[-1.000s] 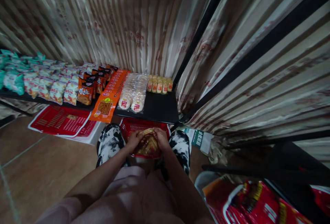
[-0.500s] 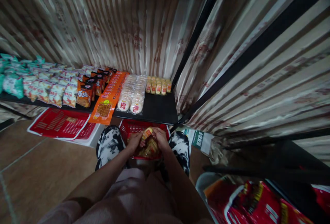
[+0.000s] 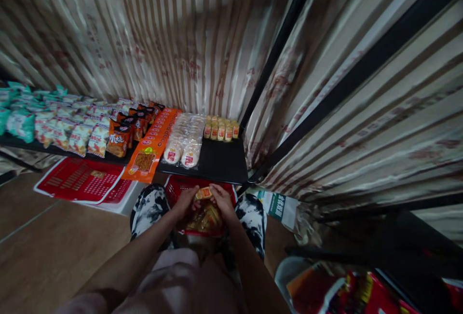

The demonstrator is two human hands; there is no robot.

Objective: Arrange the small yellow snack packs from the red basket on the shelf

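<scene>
Between my two hands is a small yellow wrapped snack (image 3: 203,193) with a red and white label, lying nearly level. My left hand (image 3: 187,200) grips its left end. The fingers of my right hand (image 3: 221,198) are closed on its right end. Below them, a red plastic basket (image 3: 172,186) rests between my knees, holding several more yellow wrapped snacks (image 3: 207,218). On the black shelf (image 3: 224,159) ahead, similar yellow snacks (image 3: 221,131) stand in rows at the right end.
Left along the shelf lie clear packs of round white cakes (image 3: 183,140), a long orange packet (image 3: 150,147), orange-black bags (image 3: 119,138), white bags (image 3: 79,135) and green bags (image 3: 20,123). Black metal bars (image 3: 278,48) slant at right. Red packages (image 3: 347,290) fill a bin at lower right.
The yellow snack has turned from a steep tilt to nearly level, still between both hands. The whole view has shifted slightly, with the shelf now lower in the picture.
</scene>
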